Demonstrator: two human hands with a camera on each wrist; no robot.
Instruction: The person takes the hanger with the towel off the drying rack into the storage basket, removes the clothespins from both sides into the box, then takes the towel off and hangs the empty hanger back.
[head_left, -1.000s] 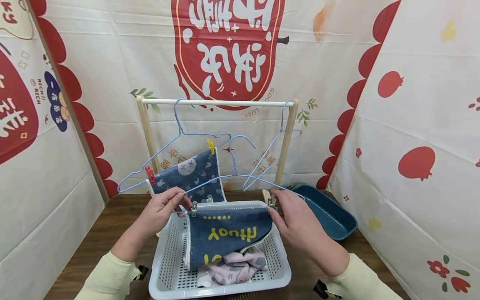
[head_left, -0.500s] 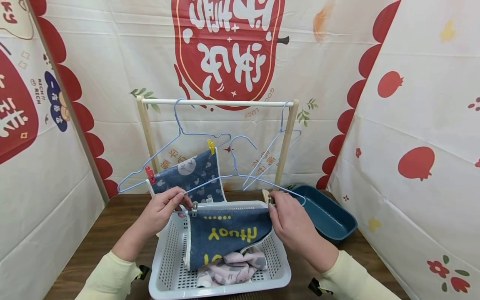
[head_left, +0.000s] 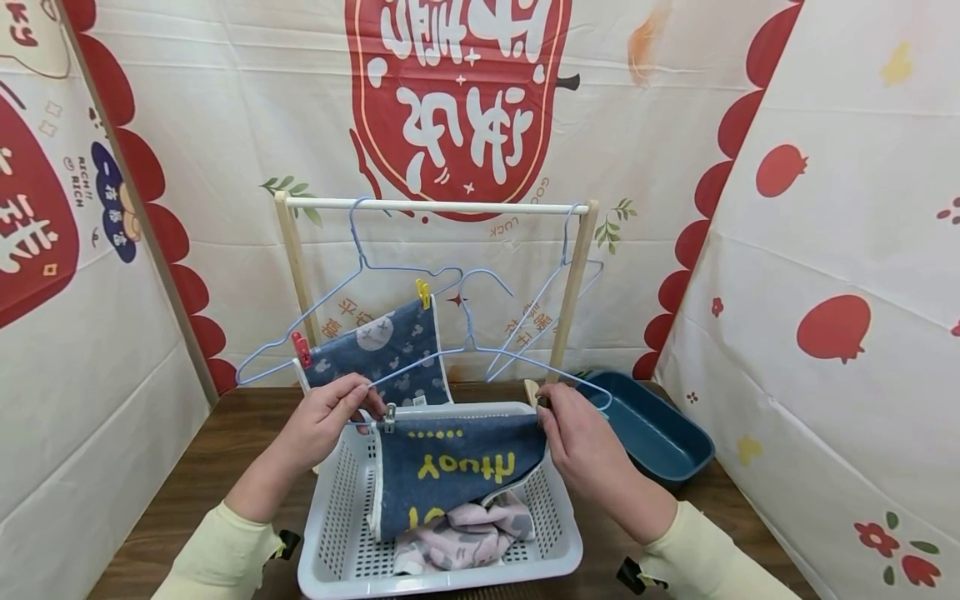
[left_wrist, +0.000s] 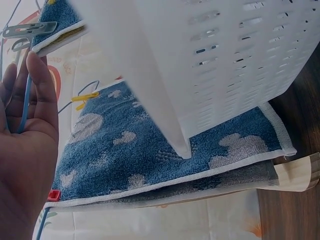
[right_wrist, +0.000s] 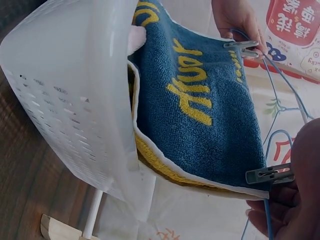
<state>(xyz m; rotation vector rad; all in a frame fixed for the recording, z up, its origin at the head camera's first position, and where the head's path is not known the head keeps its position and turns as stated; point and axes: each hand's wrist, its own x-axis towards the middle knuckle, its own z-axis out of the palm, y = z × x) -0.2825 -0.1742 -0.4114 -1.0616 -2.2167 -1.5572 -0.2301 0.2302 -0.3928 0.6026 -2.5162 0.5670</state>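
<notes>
My left hand [head_left: 322, 421] grips the left end of a light-blue wire hanger [head_left: 469, 337]. Along the hanger's lower bar hangs a dark blue towel [head_left: 480, 442] with yellow lettering, draped down into a white perforated basket [head_left: 442, 583]. Beside the left fingers, a metallic clothespin [head_left: 388, 418] clamps one top corner. At the other top corner, my right hand [head_left: 588, 433] pinches a second clothespin [right_wrist: 270, 174], which sits over the towel and bar in the right wrist view. A crumpled pink-and-grey cloth [head_left: 468, 542] lies in the basket under the towel.
Behind the basket stands a wooden rack with a white rod [head_left: 465, 205]. On it hang a patterned blue towel [head_left: 397, 350], held by red [head_left: 301, 350] and yellow [head_left: 423, 292] clothespins, and a bare hanger [head_left: 564, 242]. A teal basin [head_left: 660, 425] sits at right.
My right hand has shifted slightly left and its fingers have drawn in around the right clothespin. The left hand, hanger and towel have stayed nearly still.
</notes>
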